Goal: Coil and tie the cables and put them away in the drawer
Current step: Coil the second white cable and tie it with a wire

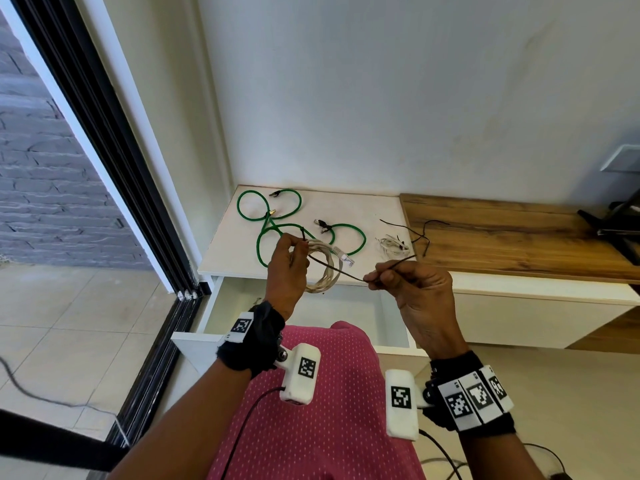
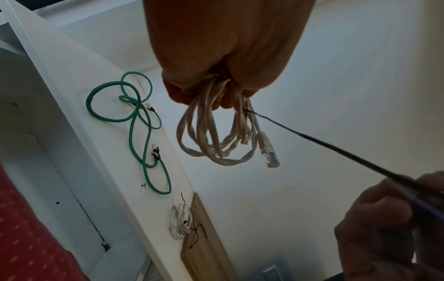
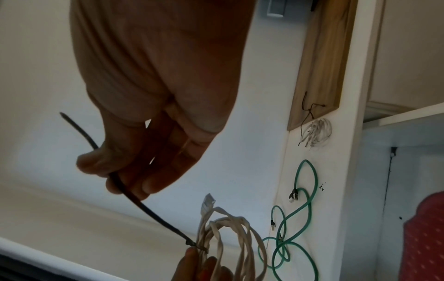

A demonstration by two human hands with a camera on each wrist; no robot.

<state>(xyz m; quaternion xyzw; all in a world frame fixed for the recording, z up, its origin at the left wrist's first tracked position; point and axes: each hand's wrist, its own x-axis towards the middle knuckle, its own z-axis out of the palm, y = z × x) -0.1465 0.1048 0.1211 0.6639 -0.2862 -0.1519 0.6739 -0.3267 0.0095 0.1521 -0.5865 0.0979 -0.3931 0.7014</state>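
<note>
One cream flat network cable coil gripped in left hand, held above open white drawer. Thin black zip tie already looped round the coil; free tail pinched between right hand thumb and fingers, drawn taut. Probably not fully cinched, though the lock head is too small to judge. Small white cable bundle, tied, lying on white cabinet top. Long green patch cables sprawled loose there, uncoiled. Spare black ties beside wooden top. No cable visible in drawer yet. Left: cinching, coiling green, stowing all.
</note>
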